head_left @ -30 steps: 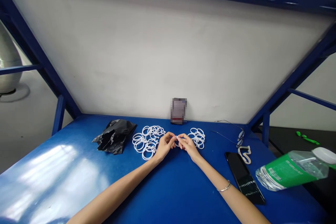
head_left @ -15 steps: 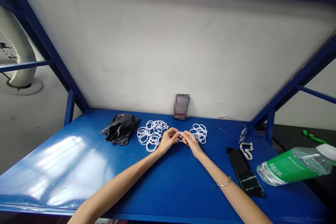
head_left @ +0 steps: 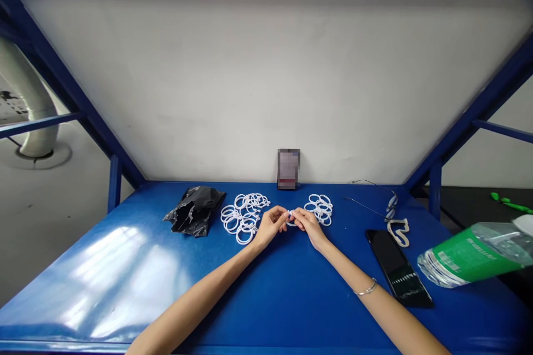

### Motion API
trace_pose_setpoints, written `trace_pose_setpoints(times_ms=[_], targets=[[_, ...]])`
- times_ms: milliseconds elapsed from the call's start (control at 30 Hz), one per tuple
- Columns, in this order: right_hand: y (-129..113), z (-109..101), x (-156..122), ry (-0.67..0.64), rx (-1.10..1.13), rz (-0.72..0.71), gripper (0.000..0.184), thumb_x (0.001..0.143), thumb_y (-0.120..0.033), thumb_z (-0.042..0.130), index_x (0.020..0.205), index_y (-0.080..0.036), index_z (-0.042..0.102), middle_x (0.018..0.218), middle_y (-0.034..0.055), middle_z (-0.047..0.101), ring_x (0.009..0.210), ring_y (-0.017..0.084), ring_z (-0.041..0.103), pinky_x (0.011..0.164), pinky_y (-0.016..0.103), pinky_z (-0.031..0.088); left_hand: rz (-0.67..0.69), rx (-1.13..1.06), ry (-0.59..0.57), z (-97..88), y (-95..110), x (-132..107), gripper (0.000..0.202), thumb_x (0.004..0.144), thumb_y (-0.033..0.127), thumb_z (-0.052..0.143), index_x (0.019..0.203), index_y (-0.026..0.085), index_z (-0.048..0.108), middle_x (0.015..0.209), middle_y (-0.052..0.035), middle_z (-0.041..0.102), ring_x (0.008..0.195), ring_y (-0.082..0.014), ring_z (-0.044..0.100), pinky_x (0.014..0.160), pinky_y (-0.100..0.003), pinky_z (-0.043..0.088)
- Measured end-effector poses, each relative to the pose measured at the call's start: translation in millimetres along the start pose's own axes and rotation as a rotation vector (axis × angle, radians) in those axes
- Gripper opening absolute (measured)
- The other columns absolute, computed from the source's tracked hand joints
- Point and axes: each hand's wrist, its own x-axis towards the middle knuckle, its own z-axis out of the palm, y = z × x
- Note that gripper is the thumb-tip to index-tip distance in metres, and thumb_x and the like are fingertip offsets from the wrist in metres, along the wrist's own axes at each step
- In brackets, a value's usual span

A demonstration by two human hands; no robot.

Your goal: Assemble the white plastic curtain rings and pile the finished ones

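Resting between fingers (head_left: pixel 282 215), a thin white ring (head_left: pixel 290 214).

The left hand (head_left: pixel 270 227) and the right hand (head_left: pixel 310 226) are pinching one small white plastic ring (head_left: pixel 290 216) between their fingertips, low over the shiny blue table (head_left: pixel 125 266). A big pile of white rings (head_left: pixel 244 214) is lying just beside the left hand. A small pile of white rings (head_left: pixel 321 208) is lying just beside the right hand. A crumpled black plastic bag (head_left: pixel 195 211) is sitting left of the big pile. A flat black phone (head_left: pixel 398 274) is lying well off to the right.
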Motion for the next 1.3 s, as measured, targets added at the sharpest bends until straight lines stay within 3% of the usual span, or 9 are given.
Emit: trace_pose_setpoints(times_ms=[333, 667, 1067, 1300], targets=[[-4.1, 1.8, -1.3, -0.014, 0.037, -0.006, 0.039, 0.077, -0.054, 0.061, 0.065, -0.017, 0.060, 0.048, -0.0050, 0.037, 0.046, 0.009, 0.027, 0.049, 0.027, 0.016, -0.021, -0.004, -0.012, -1.6, -2.7, 0.4, 0.040, 0.080, 0.053, 0.061, 0.084, 0.013, 0.058, 0.054, 0.0028, 0.053, 0.049, -0.0097, 0.050, 0.049, -0.021, 0.036], [-10.2, 2.9, -3.7, -0.023, 0.059, -0.011, 0.036, 0.077, -0.051, 0.062, 0.064, -0.018, 0.059, 0.047, -0.0053, 0.035, 0.047, 0.009, 0.026, 0.050, 0.028, 0.016, -0.066, -0.108, -0.060, -4.2, 8.5, -0.9, 0.039, 0.078, 0.051, 0.065, 0.082, 0.013, 0.060, 0.053, 0.0028, 0.053, 0.049, -0.0086, 0.048, 0.048, -0.020, 0.035], [-5.1, 0.3, -2.0, -0.045, 0.078, 0.005, 0.037, 0.075, -0.051, 0.063, 0.065, -0.016, 0.059, 0.050, -0.0052, 0.039, 0.047, 0.007, 0.027, 0.049, 0.026, 0.016, -0.128, -0.171, -0.147, -9.5, 6.8, 2.1, 0.039, 0.076, 0.050, 0.067, 0.082, 0.011, 0.063, 0.065, -0.0009, 0.058, 0.051, -0.0071, 0.049, 0.049, -0.019, 0.032], [-4.3, -0.3, -2.2, -0.062, 0.076, 0.000, 0.037, 0.076, -0.051, 0.064, 0.065, -0.016, 0.059, 0.050, -0.0050, 0.040, 0.048, 0.008, 0.028, 0.050, 0.026, 0.018, -0.146, -0.209, -0.181, -11.4, 5.9, 3.1, 0.038, 0.076, 0.048, 0.069, 0.081, 0.011, 0.062, 0.060, 0.0000, 0.057, 0.052, -0.0074, 0.048, 0.051, -0.019, 0.033]])
